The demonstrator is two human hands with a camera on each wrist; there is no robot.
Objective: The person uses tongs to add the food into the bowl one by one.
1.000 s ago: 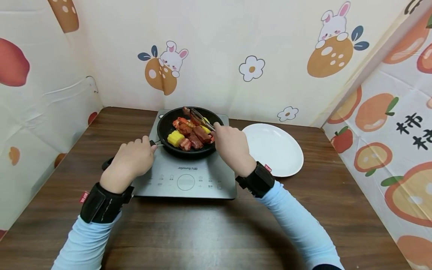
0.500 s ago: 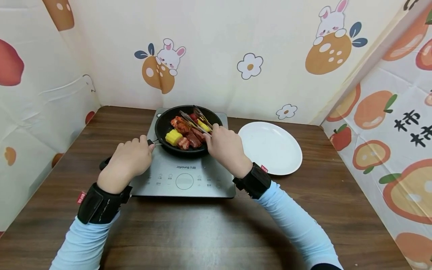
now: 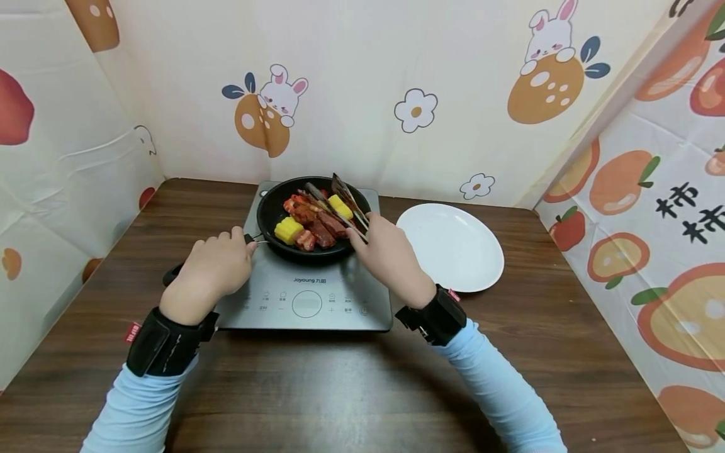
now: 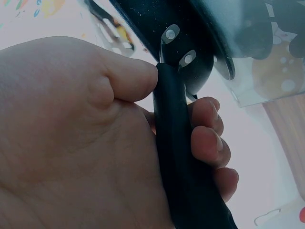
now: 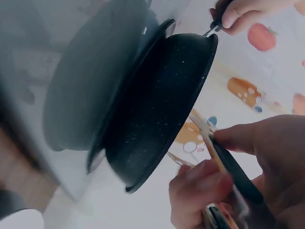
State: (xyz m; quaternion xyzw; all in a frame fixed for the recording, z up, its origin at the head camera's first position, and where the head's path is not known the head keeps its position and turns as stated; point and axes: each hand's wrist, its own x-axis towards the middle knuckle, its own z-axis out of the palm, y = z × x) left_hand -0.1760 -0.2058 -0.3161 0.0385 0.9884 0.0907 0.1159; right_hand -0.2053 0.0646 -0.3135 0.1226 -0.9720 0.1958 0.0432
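Note:
My left hand (image 3: 212, 267) grips the black handle (image 4: 171, 133) of a frying pan (image 3: 269, 217), its fingers curled round it. The pan sits on a silver induction cooktop (image 3: 243, 314). Several dark red meat pieces (image 3: 321, 235) lie in it, with a yellow corn chunk (image 3: 289, 230) at the left and another corn chunk (image 3: 340, 206) at the back right. In my right hand (image 3: 393, 258) is a pair of metal tongs (image 3: 340, 216), its arms spread above the food, one on either side of the back corn chunk. Whether the tips touch any food, I cannot tell.
A white oval plate (image 3: 453, 245) stands right of the cooktop on the brown wooden table (image 3: 317, 390). Printed sheets form a back wall (image 3: 362, 94) close behind the pan, with a left wall (image 3: 62, 189) and a right wall (image 3: 668, 251) beside the table.
The tongs have spread apart, swept across the food, then shifted right to straddle the back corn chunk. My right hand moved slightly with them. My left hand keeps its hold; the view has shifted a little.

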